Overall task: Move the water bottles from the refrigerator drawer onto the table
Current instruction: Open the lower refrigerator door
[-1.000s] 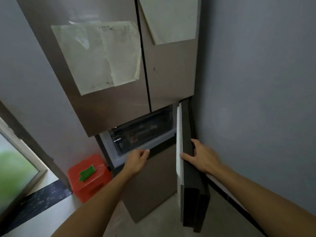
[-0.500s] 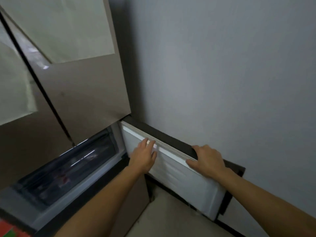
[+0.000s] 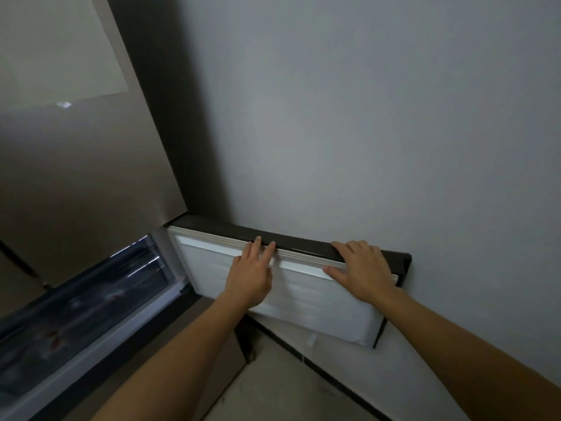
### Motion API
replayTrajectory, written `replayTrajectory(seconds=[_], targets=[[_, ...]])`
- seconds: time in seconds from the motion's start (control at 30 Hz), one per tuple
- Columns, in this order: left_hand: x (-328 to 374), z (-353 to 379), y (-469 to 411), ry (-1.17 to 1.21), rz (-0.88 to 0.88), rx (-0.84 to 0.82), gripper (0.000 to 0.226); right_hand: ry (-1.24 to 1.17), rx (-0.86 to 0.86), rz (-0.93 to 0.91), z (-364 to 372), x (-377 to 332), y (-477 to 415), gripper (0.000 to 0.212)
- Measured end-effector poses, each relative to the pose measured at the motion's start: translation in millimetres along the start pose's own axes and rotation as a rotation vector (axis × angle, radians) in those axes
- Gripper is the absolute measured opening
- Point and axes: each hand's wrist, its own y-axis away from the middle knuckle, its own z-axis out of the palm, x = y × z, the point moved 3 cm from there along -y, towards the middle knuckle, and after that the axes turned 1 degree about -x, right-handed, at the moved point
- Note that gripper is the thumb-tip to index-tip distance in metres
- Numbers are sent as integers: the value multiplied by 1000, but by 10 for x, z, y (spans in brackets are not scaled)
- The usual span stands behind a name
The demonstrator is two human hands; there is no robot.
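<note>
Fingers [image 3: 255,253] of the left hand [image 3: 250,278] straight and held close together, laid flat against the white inner lining of the refrigerator door [image 3: 318,302], tips reaching up to its dark top edge. Nothing pinched or wrapped there; palm pressed to the lining, forearm coming in from the lower left.

Fingers [image 3: 356,250] of the right hand [image 3: 364,273] a little spread and bent over that same dark top edge, further toward the free end of the door. Thumb stretched along the white side just below, so the edge gripped between thumb and fingers.

Door standing wide open, outer face turned to the grey wall [image 3: 364,117] and lying close to it; whether touching it, cannot tell.

Refrigerator drawer [image 3: 91,299] at the lower left, just beside the hinge end of the door, fronted by a dark see-through panel with bright streaks of reflection. Water bottles not to be made out: behind the panel only blurred shapes and a few reddish flecks, too smeared to name.

Above the drawer, a brown upper door [image 3: 85,177] with a pale sheet of paper [image 3: 54,50] stuck to it. Below the hands, a strip of light floor [image 3: 273,390] at the foot of the wall.
</note>
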Motion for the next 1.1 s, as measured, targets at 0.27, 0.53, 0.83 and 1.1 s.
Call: replayTrajectory(seconds=[0.27, 0.53, 0.83, 1.1], targets=[[51, 38, 128, 144, -209, 79, 55, -130, 5, -63, -7, 128, -213, 65], [-898, 59, 1169, 416, -710, 183, 29, -518, 33, -399, -93, -1272, -543, 42], [-2426, 255, 2393, 1361, -1370, 689, 24, -1219, -635, 69, 872, -3167, -879, 29], [-4050, 440, 2471, 2037, -1229, 1173, 41, -1717, -862, 536, 1899, -4442, -1725, 39]])
